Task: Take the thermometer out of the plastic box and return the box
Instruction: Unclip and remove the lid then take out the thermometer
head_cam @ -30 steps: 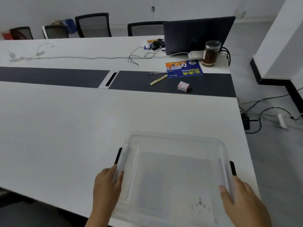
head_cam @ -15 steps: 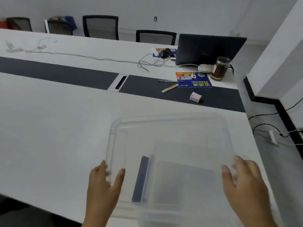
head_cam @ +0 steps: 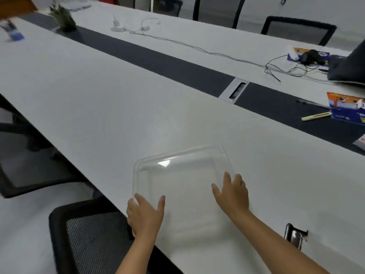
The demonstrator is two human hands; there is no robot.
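Both hands hold a clear plastic piece (head_cam: 183,186) at the near edge of the white table (head_cam: 118,107). It reads as shallow and flat, with a rounded raised rim, more like the box's lid than its body; cannot tell for sure. Left hand (head_cam: 145,215) is clamped on its near-left corner, thumb on top, fingers wrapped under the rim. Right hand (head_cam: 233,194) is closed on the right edge, fingers spread over the rim.

Progress, as a judgement: early. No thermometer is visible anywhere, nor a deep box body. If this is the lid, the box is only being opened; taking the thermometer out and returning the box are both left to do.

Look of the piece: fully transparent, the table showing straight through; a bright glare spot near its far-left part. Nothing visible on or in it. It seems to hover slightly tilted, its far edge over the table and its near-left corner out past the table edge, above a black mesh chair (head_cam: 88,238). A small metal item (head_cam: 294,235), blurred, lies on the table to the right of the piece.
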